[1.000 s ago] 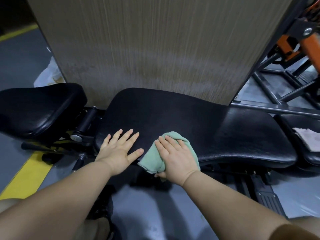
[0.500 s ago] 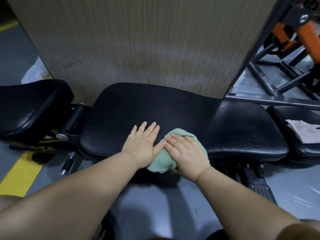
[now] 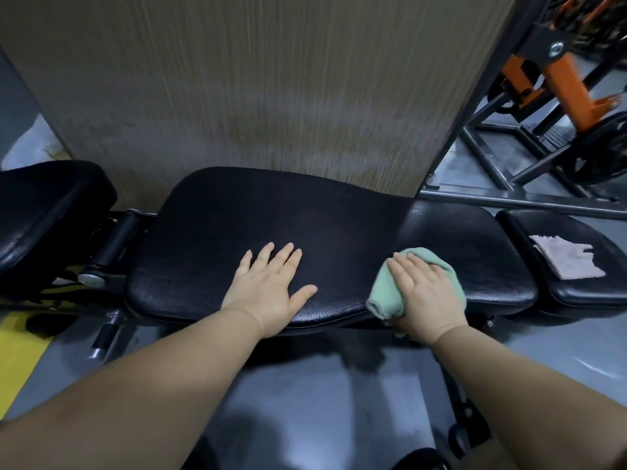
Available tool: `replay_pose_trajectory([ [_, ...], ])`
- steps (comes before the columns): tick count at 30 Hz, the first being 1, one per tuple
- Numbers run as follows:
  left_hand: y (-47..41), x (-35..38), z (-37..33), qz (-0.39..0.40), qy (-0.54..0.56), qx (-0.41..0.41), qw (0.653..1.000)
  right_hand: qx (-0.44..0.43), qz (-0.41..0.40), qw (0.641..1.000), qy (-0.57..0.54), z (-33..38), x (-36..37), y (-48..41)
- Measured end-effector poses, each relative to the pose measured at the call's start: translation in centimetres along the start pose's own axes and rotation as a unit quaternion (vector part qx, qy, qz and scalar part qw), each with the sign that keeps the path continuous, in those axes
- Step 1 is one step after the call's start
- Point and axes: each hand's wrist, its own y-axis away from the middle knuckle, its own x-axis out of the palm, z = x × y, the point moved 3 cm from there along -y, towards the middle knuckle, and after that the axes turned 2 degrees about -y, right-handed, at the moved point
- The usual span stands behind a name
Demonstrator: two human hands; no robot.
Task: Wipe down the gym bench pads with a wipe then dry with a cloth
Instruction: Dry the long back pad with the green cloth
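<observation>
Pad (image 3: 271,215): long black cushion, with the cloth on its right part near the front edge.
Cloth (image 3: 381,295): green and bunched; shifted right since 0.5 s ago, from touching the left hand to well apart from it.
Right hand (image 3: 424,293): laid over cloth, fingers straight, pressing it down; thumb hidden.
Left hand (image 3: 271,286): released, palm and spread fingers flat on mid-pad, grasping nothing.
Meaning: probably a drying stroke heading for the right end; the strip by the wall perhaps not yet done.
Surface: textured vinyl, creased along the front edge; wetness too hard to judge.
Small pad (image 3: 576,293): just right of pad, carrying 1 pale rag (image 3: 563,257).
Room: wood-grain panel (image 3: 254,96) behind, grey floor (image 3: 305,401), yellow stripe (image 3: 17,351) at left, orange machine (image 3: 563,76) far right, 1 more black cushion (image 3: 44,205) at left.
</observation>
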Motion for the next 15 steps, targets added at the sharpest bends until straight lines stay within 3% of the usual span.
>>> replay_pose_trajectory([
  [7,-0.1,0.1,0.1,0.004,0.018,0.0,1.0,-0.164,-0.055,0.984,-0.038,11.1,0.8,-1.3],
  [12,-0.2,0.2,0.2,-0.001,0.021,-0.001,1.0,-0.198,-0.064,0.978,-0.024,9.1,0.9,-1.3],
  [15,-0.3,0.1,0.1,0.003,0.013,-0.001,1.0,-0.173,-0.055,0.983,-0.025,5.8,0.9,-1.1],
])
